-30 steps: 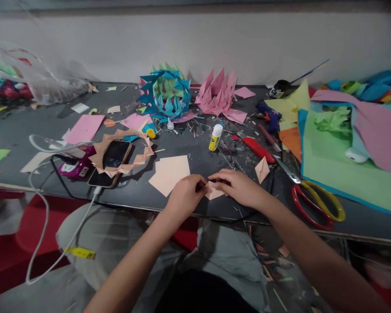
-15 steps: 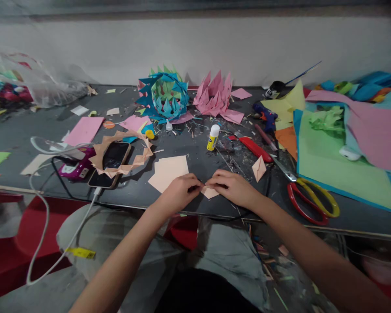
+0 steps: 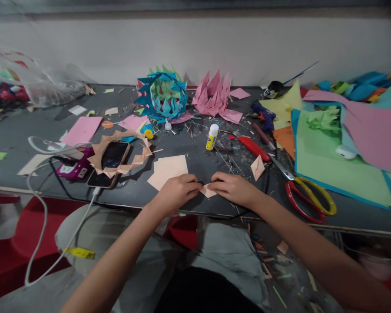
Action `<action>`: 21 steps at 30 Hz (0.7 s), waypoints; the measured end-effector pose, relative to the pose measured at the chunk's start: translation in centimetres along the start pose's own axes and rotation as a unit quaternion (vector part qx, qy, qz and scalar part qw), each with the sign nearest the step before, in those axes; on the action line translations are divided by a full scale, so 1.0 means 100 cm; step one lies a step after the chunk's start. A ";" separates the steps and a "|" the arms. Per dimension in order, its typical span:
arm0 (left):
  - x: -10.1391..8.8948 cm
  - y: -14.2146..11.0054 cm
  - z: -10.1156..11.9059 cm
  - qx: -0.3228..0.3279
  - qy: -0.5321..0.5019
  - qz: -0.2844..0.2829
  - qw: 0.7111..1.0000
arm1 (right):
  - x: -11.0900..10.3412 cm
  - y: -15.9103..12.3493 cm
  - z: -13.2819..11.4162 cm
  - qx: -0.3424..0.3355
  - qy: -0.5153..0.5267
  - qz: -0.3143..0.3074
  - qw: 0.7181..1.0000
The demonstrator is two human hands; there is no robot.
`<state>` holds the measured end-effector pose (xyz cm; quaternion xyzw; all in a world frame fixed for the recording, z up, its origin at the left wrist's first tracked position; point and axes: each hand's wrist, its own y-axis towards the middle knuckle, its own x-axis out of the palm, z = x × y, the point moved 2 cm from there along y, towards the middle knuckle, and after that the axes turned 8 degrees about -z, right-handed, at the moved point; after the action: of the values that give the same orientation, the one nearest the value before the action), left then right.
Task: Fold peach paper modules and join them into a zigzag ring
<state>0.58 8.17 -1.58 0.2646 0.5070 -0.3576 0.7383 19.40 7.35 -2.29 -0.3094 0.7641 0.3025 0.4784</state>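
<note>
Between my hands a small peach paper piece [image 3: 209, 192] lies on the dark table, partly folded. My left hand [image 3: 179, 190] pinches its left side, and my right hand [image 3: 232, 188] presses its fingertips on the right side. Under and beside my left hand sit several peach paper squares [image 3: 171, 167]. A folded peach paper diamond [image 3: 257, 168] rests to the right of my right hand. Beyond the hands a glue stick [image 3: 211, 137] stands upright with its white cap on. Parts of the piece are hidden by my fingers.
On the right lie scissors [image 3: 308, 198], a red-handled cutter [image 3: 254, 148], a blue glue gun [image 3: 263, 115] and coloured sheets [image 3: 339, 169]. Leftward, a peach paper ring [image 3: 141, 161] overlaps a phone [image 3: 114, 156] beside a purple power adapter [image 3: 74, 167]. Blue [image 3: 179, 102] and pink [image 3: 211, 98] paper crowns stand behind.
The fingertips of my two hands have moved slightly apart along the peach paper piece, the right ones shifting rightward. The whole view has shifted a little; the other things stay put.
</note>
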 end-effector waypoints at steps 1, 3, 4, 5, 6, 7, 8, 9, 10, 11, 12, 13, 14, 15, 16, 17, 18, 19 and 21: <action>0.000 0.000 0.000 0.002 0.000 0.001 1.000 | 0.000 0.000 0.000 -0.002 -0.004 0.001 1.000; 0.000 0.000 0.000 0.003 -0.003 0.002 1.000 | 0.001 0.000 -0.001 -0.006 -0.008 0.003 1.000; 0.000 0.000 0.000 0.004 -0.003 0.003 1.000 | 0.001 0.000 -0.001 -0.007 -0.009 0.004 1.000; 0.000 0.000 0.001 0.005 -0.003 0.004 1.000 | 0.001 0.000 -0.001 -0.007 -0.011 0.003 1.000; -0.001 0.000 0.001 0.005 -0.001 0.004 1.000 | 0.002 0.000 -0.001 -0.009 -0.012 0.003 1.000; -0.001 0.000 0.001 0.005 0.002 0.004 1.000 | 0.002 -0.001 -0.002 -0.010 -0.013 0.003 1.000; -0.001 0.000 0.002 0.004 0.006 0.004 1.000 | 0.003 -0.001 -0.002 -0.011 -0.014 0.004 1.000; -0.001 0.000 0.002 0.003 0.010 0.004 1.000 | 0.003 -0.001 -0.002 -0.012 -0.016 0.005 1.000; -0.001 0.000 0.002 0.003 0.014 0.003 1.000 | 0.003 -0.001 -0.003 -0.013 -0.017 0.005 1.000; -0.001 0.000 0.002 0.002 0.019 0.004 1.000 | 0.003 0.000 -0.003 -0.013 -0.018 0.005 1.000; -0.001 0.000 0.002 0.003 0.025 0.005 1.000 | 0.003 0.000 -0.003 -0.013 -0.018 0.005 1.000; -0.001 0.000 0.003 0.007 0.033 0.005 0.999 | 0.003 0.001 -0.003 -0.013 -0.018 0.005 1.000; -0.002 0.000 0.003 0.012 0.044 0.004 0.999 | 0.002 0.001 -0.003 -0.013 -0.016 0.004 1.000; -0.002 -0.001 0.004 0.019 0.057 0.002 0.998 | 0.002 0.002 -0.004 -0.012 -0.014 0.004 1.000; -0.002 -0.001 0.004 0.027 0.074 -0.003 0.997 | 0.002 0.002 -0.004 -0.010 -0.011 0.005 1.000; -0.003 -0.002 0.005 0.035 0.091 -0.008 0.995 | 0.002 0.002 -0.005 -0.005 -0.008 0.006 1.000; -0.003 -0.003 0.006 0.041 0.108 -0.014 0.993 | 0.002 0.002 -0.005 0.000 -0.003 0.009 1.000; -0.004 -0.005 0.006 0.042 0.122 -0.017 0.992 | 0.002 0.002 -0.006 0.006 0.002 0.012 1.000; -0.005 -0.009 0.008 0.033 0.136 -0.017 0.990 | 0.002 0.002 -0.007 0.014 0.012 0.020 1.000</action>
<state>0.18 7.14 -0.88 0.3263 0.5948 -0.3478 0.6471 18.81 6.89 -2.23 -0.2904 0.7800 0.2975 0.4677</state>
